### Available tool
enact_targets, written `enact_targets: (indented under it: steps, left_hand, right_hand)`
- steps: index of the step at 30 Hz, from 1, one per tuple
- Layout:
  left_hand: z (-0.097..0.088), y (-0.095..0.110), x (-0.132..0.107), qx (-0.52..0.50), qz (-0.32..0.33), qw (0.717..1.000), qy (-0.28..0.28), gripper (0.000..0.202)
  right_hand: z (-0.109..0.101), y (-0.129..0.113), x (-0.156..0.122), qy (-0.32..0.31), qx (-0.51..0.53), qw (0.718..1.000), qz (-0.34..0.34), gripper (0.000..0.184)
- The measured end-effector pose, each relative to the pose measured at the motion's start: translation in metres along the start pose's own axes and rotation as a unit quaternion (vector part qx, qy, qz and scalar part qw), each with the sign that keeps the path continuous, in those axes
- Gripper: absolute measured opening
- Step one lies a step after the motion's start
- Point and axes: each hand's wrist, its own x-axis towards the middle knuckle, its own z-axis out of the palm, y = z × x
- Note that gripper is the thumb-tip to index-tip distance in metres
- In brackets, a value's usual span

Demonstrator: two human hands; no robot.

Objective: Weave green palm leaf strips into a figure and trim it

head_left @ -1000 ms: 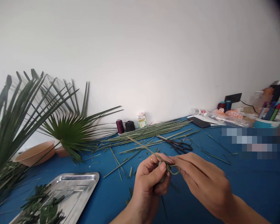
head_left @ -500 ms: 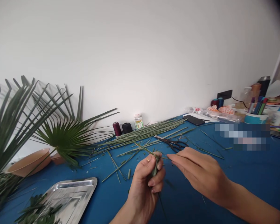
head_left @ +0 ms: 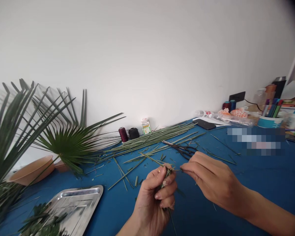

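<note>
My left hand (head_left: 157, 193) is closed around a folded green palm-leaf strip (head_left: 166, 175), its fingers curled and the thumb pressing the strip near the top; a ring shows on one finger. A long end of the strip runs up and left from the hand. My right hand (head_left: 208, 178) sits just to the right, its fingertips pinched together close to the strip's top. Black scissors (head_left: 182, 149) lie on the blue table (head_left: 248, 186) right behind my right hand.
A bundle of cut leaf strips (head_left: 157, 137) lies across the table's middle. Fan palm leaves (head_left: 64, 141) stand at left by two tan bowls (head_left: 30, 170). A metal tray (head_left: 73, 205) holds leaf scraps at lower left. Thread spools (head_left: 127, 133), a phone (head_left: 205, 124) and a pen cup (head_left: 269, 119) sit at the back.
The loop seen a second ago has been pulled tight. My right hand drew away from the strip, then came back with its fingertips pinched near the strip's top. The view shifted slightly.
</note>
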Motion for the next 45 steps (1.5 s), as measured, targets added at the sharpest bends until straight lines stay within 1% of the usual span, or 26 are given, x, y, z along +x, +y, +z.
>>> enact_targets:
  steps: [4, 7, 10, 13, 16, 18, 19, 22, 24, 26, 28, 29, 31, 32, 35, 37, 39, 40, 41, 43, 45]
  left_hand:
    - [0.001, -0.001, 0.001, 0.031, -0.013, 0.999, -0.005, 0.009]
    - [0.003, -0.001, 0.001, 0.100, -0.003, 0.995, 0.001, 0.016]
    - [0.003, 0.000, 0.001, 0.180, 0.015, 0.984, -0.011, 0.021]
    - [0.002, 0.002, 0.001, 0.230, 0.015, 0.972, -0.048, 0.028]
    - [0.001, 0.005, 0.002, 0.263, 0.002, 0.961, -0.088, 0.039]
    - [-0.001, 0.005, 0.002, 0.275, -0.001, 0.955, -0.114, 0.041]
    - [-0.002, 0.005, 0.003, 0.277, 0.001, 0.953, -0.125, 0.043]
    - [-0.004, 0.004, 0.003, 0.275, 0.007, 0.951, -0.143, 0.045]
    - [-0.004, 0.003, 0.003, 0.278, 0.011, 0.950, -0.143, 0.045]
    - [-0.005, 0.003, 0.004, 0.287, 0.022, 0.949, -0.126, 0.042]
    - [-0.005, 0.003, 0.005, 0.303, 0.036, 0.948, -0.094, 0.037]
    - [-0.004, 0.003, 0.006, 0.315, 0.037, 0.946, -0.075, 0.033]
    - [-0.003, 0.003, 0.008, 0.347, 0.025, 0.936, -0.045, 0.021]
    - [-0.002, 0.003, 0.008, 0.365, 0.018, 0.930, -0.033, 0.017]
    - [0.002, 0.003, 0.008, 0.415, 0.016, 0.910, 0.006, 0.017]
    - [0.005, 0.004, 0.007, 0.454, 0.030, 0.890, 0.040, 0.019]
    - [0.007, 0.004, 0.006, 0.480, 0.038, 0.874, 0.067, 0.017]
    - [0.008, 0.004, 0.005, 0.480, 0.036, 0.873, 0.074, 0.014]
    - [0.008, 0.004, 0.005, 0.470, 0.032, 0.879, 0.078, 0.011]
    - [0.009, 0.004, 0.004, 0.434, 0.020, 0.897, 0.076, 0.008]
    - [0.008, 0.003, 0.004, 0.406, 0.009, 0.911, 0.073, 0.006]
  right_hand:
    - [-0.005, 0.002, 0.000, -0.012, 0.008, 1.000, 0.003, 0.016]
    - [-0.012, -0.003, 0.002, -0.028, 0.041, 0.998, 0.026, 0.012]
    - [-0.018, -0.011, 0.005, -0.022, 0.083, 0.996, 0.039, 0.027]
    - [-0.023, -0.017, 0.009, -0.024, 0.105, 0.994, -0.006, 0.033]
    - [-0.028, -0.018, 0.011, -0.068, 0.083, 0.992, -0.068, 0.032]
    - [-0.033, -0.018, 0.010, -0.096, 0.071, 0.988, -0.094, 0.031]
    - [-0.035, -0.018, 0.010, -0.104, 0.071, 0.987, -0.097, 0.031]
    - [-0.041, -0.020, 0.010, -0.097, 0.078, 0.989, -0.081, 0.028]
    - [-0.042, -0.022, 0.011, -0.088, 0.075, 0.991, -0.067, 0.022]
    - [-0.042, -0.023, 0.012, -0.086, 0.069, 0.992, -0.057, 0.017]
    - [-0.040, -0.022, 0.012, -0.086, 0.081, 0.993, -0.031, 0.016]
    - [-0.039, -0.022, 0.012, -0.088, 0.094, 0.992, -0.004, 0.015]
    - [-0.037, -0.020, 0.013, -0.102, 0.124, 0.984, 0.071, 0.013]
    - [-0.038, -0.020, 0.014, -0.119, 0.136, 0.977, 0.113, 0.014]
    - [-0.039, -0.019, 0.018, -0.171, 0.143, 0.950, 0.219, 0.018]
    - [-0.040, -0.019, 0.021, -0.183, 0.149, 0.937, 0.258, 0.019]
    - [-0.040, -0.018, 0.023, -0.187, 0.169, 0.927, 0.278, 0.019]
    - [-0.041, -0.018, 0.023, -0.190, 0.184, 0.921, 0.285, 0.019]
    - [-0.041, -0.017, 0.024, -0.194, 0.201, 0.915, 0.292, 0.020]
    - [-0.043, -0.017, 0.025, -0.203, 0.226, 0.903, 0.303, 0.020]
    - [-0.046, -0.016, 0.025, -0.208, 0.236, 0.899, 0.304, 0.020]
